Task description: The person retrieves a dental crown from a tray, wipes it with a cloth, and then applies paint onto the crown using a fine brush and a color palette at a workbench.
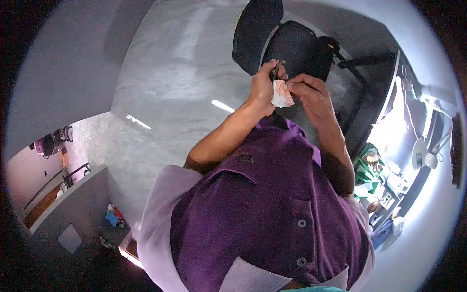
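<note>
A dental model [281, 94] of white plaster and pink gum-coloured material, with a row of teeth along one edge, is held up in front of my chest. My left hand [262, 91] is closed around its left side and around a small metal hinge frame [276, 68] at its top. My right hand [314, 96] comes from the right, thumb and fingers pinched together at the model's upper right edge. Whatever lies between those right fingertips is too small to make out.
Beyond my hands stands a black chair [292, 46] on the grey floor [165, 82]. To my right runs a brightly lit workbench with a green rack [368, 168], a white fan-like round object [420, 153] and several small items. A low partition wall [73, 204] is at left.
</note>
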`<state>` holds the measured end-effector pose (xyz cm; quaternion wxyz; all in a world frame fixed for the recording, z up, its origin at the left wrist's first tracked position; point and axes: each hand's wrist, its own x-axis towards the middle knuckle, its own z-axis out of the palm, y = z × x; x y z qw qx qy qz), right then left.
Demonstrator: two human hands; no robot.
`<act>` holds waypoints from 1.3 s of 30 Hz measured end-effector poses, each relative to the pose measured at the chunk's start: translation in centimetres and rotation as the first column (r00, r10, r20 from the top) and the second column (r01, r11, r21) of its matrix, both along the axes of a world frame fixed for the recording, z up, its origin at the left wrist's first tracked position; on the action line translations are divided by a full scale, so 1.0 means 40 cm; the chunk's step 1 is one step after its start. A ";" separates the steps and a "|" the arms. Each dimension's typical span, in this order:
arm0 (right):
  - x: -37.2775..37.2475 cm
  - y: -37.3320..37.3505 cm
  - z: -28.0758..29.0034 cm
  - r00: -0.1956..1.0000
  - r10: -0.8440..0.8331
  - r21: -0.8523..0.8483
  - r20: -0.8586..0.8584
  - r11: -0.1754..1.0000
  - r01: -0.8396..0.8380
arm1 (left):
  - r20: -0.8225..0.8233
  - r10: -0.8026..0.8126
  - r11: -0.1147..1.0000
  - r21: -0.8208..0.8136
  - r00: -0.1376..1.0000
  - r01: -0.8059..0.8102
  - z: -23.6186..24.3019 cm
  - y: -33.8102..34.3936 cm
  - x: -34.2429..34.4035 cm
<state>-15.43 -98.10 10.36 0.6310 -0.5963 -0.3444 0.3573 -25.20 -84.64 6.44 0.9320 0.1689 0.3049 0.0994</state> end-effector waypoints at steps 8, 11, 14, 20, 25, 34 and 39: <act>0.012 -0.002 0.061 0.992 -0.095 -0.300 0.088 0.946 0.118 | -0.117 0.132 0.990 0.070 0.984 -0.124 0.002 -0.019 0.042; -0.002 -0.003 0.056 0.991 -0.115 -0.245 0.062 0.961 0.127 | -0.046 0.131 0.986 0.108 0.990 -0.125 0.010 -0.009 0.049; -0.012 -0.008 0.018 0.977 -0.138 -0.223 0.162 0.960 0.172 | 0.025 0.155 0.979 0.133 0.988 -0.157 0.004 -0.016 0.040; -0.042 -0.012 -0.015 0.957 -0.215 -0.075 0.195 0.969 0.233 | 0.109 0.227 0.952 0.182 0.968 -0.244 0.024 -0.037 0.028; -0.042 -0.017 0.017 0.932 -0.289 -0.138 0.219 0.937 0.322 | 0.059 0.228 0.945 0.226 0.972 -0.235 0.040 -0.052 0.039; -0.069 -0.184 0.002 0.852 -0.450 0.050 0.268 0.889 0.454 | 0.199 -0.019 0.998 0.056 0.980 0.008 -0.016 -0.164 0.080; -0.066 -0.289 0.032 0.839 -0.514 -0.162 0.180 0.826 0.540 | 0.186 -0.185 0.983 0.023 0.965 0.184 -0.026 -0.248 0.127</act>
